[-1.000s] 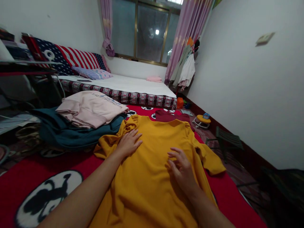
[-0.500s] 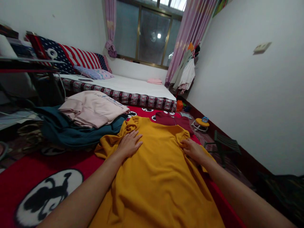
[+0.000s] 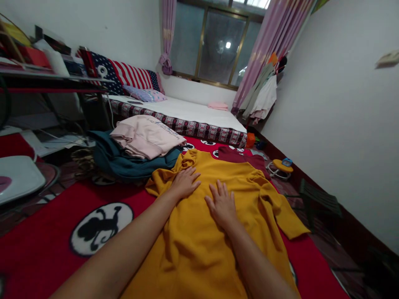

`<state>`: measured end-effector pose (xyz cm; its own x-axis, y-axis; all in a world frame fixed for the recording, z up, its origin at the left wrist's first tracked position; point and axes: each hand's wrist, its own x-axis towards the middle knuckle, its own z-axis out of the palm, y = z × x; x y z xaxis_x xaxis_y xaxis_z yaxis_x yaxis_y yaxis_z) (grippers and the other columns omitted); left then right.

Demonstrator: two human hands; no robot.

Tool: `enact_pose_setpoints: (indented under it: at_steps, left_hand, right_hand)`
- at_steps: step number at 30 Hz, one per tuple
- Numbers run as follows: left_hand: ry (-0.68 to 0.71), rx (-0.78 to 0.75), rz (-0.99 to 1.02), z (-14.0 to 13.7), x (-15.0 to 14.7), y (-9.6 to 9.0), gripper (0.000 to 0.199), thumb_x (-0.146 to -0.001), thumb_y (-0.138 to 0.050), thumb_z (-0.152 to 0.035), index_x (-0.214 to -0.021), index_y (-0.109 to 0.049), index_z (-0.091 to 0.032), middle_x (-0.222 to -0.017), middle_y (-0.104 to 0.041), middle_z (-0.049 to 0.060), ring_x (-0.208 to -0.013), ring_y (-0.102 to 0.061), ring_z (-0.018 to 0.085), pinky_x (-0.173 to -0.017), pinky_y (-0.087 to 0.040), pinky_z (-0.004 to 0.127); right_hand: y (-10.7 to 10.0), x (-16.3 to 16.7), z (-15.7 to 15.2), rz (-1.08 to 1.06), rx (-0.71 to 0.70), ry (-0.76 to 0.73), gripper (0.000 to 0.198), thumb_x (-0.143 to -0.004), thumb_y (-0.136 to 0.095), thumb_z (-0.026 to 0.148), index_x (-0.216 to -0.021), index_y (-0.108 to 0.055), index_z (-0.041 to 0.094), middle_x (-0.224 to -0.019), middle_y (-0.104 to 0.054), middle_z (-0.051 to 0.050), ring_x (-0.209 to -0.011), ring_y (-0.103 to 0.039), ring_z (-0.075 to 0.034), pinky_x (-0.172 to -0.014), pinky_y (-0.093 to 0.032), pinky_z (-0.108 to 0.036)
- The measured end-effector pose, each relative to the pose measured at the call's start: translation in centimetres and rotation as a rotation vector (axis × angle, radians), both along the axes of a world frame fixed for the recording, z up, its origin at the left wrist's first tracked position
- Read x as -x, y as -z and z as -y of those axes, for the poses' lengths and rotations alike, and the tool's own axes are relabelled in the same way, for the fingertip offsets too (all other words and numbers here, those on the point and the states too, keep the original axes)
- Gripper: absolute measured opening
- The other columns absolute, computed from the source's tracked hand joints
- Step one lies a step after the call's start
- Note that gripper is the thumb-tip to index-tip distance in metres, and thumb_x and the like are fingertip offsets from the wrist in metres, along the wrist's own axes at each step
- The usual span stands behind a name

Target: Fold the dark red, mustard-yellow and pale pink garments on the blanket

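A mustard-yellow dress (image 3: 202,232) lies spread over a red patterned blanket (image 3: 46,245), its neckline toward the bed and its lower part running out of view below. My left hand (image 3: 186,182) rests flat near the dress's left shoulder, fingers stretched out. On the upper middle of the dress lies my right hand (image 3: 222,204), fingers spread, holding nothing. The right sleeve (image 3: 288,214) stretches out sideways to the blanket's edge. Left of the dress, a folded pale pink sweatshirt (image 3: 146,137) sits on a dark teal garment (image 3: 131,164).
A maroon garment (image 3: 243,157) lies just beyond the neckline. Farther back is a bed (image 3: 193,110) with a white top. A yellow-topped stool (image 3: 282,167) and a dark green folding stool (image 3: 319,197) stand at right. A cluttered desk (image 3: 56,79) and a white chair seat (image 3: 18,178) are at left.
My right hand has let go of the right shoulder area and moved left onto the middle of the dress. The right sleeve now lies extended. The view has turned left.
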<state>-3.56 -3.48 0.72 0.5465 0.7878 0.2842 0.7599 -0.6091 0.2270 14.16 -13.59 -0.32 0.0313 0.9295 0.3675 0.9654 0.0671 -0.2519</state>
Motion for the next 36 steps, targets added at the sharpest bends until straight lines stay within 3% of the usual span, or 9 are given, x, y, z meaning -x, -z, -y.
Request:
enact_pose_setpoints:
  at_steps: [8,10,13,16,19,21,25,31,36]
  left_hand:
    - [0.008,0.068,0.045,1.3,0.7,0.1,0.046,-0.093,-0.048,-0.036,-0.134,-0.055,-0.017,-0.15,-0.041,0.012,-0.142,-0.032,0.027,-0.118,-0.023,0.041]
    - [0.086,0.155,0.099,2.3,2.0,-0.4,0.044,-0.088,-0.056,-0.033,-0.129,-0.06,-0.016,-0.148,-0.044,0.013,-0.139,-0.037,0.027,-0.116,-0.028,0.038]
    - [0.197,0.311,0.251,4.2,5.2,-1.6,0.033,-0.086,-0.057,-0.031,-0.113,-0.07,-0.016,-0.127,-0.065,0.009,-0.115,-0.061,0.022,-0.099,-0.046,0.029]
    - [-0.094,0.174,0.37,6.0,9.3,-2.5,0.033,-0.091,-0.046,-0.033,-0.107,-0.072,-0.02,-0.095,-0.075,0.004,-0.085,-0.069,0.018,-0.076,-0.051,0.026]
    - [-0.409,-0.084,0.24,7.1,12.3,-2.7,0.031,-0.089,-0.049,-0.042,-0.096,-0.073,-0.024,-0.095,-0.075,0.004,-0.086,-0.068,0.021,-0.072,-0.047,0.028]
    - [-0.492,-0.086,0.104,7.3,13.1,-2.5,0.038,-0.085,-0.051,-0.056,-0.089,-0.073,-0.024,-0.095,-0.074,0.005,-0.086,-0.068,0.024,-0.068,-0.045,0.029]
    - [-0.56,-0.006,-0.028,7.0,12.1,-2.0,0.051,-0.08,-0.049,-0.069,-0.089,-0.069,-0.022,-0.095,-0.072,0.007,-0.085,-0.067,0.028,-0.062,-0.043,0.03]
    - [-0.551,0.032,0.011,6.6,10.8,-1.4,0.031,-0.089,-0.045,-0.045,-0.078,-0.06,-0.021,-0.091,-0.07,0.006,-0.082,-0.066,0.024,-0.059,-0.04,0.028]
    - [-0.545,-0.084,0.229,6.8,11.7,-1.8,0.028,-0.091,-0.039,-0.037,-0.086,-0.06,-0.02,-0.095,-0.07,0.007,-0.086,-0.065,0.022,-0.069,-0.042,0.027]
  right_hand:
    - [0.3,-0.9,0.1,-0.187,-0.045,-0.044,0.033,-0.089,-0.052,0.034,-0.117,-0.064,0.021,-0.142,-0.051,-0.011,-0.135,-0.041,-0.03,-0.108,-0.03,-0.057]
    - [0.5,-1.1,0.0,-0.222,-0.09,-0.067,0.029,-0.087,-0.054,0.031,-0.111,-0.067,0.02,-0.138,-0.055,-0.011,-0.132,-0.045,-0.028,-0.108,-0.033,-0.054]
    - [1.0,-1.3,-0.2,-0.267,-0.153,-0.093,0.026,-0.085,-0.055,0.029,-0.105,-0.07,0.02,-0.132,-0.06,-0.011,-0.127,-0.05,-0.027,-0.107,-0.036,-0.05]
    - [1.3,-1.3,-0.4,-0.286,-0.187,-0.094,0.025,-0.083,-0.056,0.028,-0.101,-0.071,0.019,-0.129,-0.062,-0.011,-0.123,-0.053,-0.028,-0.106,-0.038,-0.048]
    - [1.5,-1.4,-0.6,-0.285,-0.201,-0.089,0.026,-0.082,-0.056,0.027,-0.1,-0.072,0.018,-0.127,-0.063,-0.011,-0.122,-0.053,-0.028,-0.106,-0.038,-0.047]
    - [1.5,-1.4,-0.6,-0.286,-0.207,-0.09,0.026,-0.081,-0.056,0.027,-0.1,-0.072,0.018,-0.127,-0.063,-0.012,-0.121,-0.054,-0.028,-0.106,-0.038,-0.046]
    - [1.4,-1.3,-0.4,-0.286,-0.199,-0.095,0.027,-0.081,-0.056,0.026,-0.1,-0.073,0.017,-0.127,-0.063,-0.012,-0.121,-0.054,-0.028,-0.106,-0.038,-0.046]
    - [1.3,-1.2,-0.3,-0.298,-0.188,-0.098,0.026,-0.081,-0.057,0.026,-0.1,-0.073,0.017,-0.127,-0.063,-0.013,-0.122,-0.053,-0.028,-0.107,-0.037,-0.047]
    - [1.5,-1.3,-0.5,-0.493,-0.241,-0.07,0.025,-0.08,-0.055,0.027,-0.093,-0.073,0.016,-0.121,-0.065,-0.015,-0.115,-0.058,-0.027,-0.104,-0.041,-0.045]
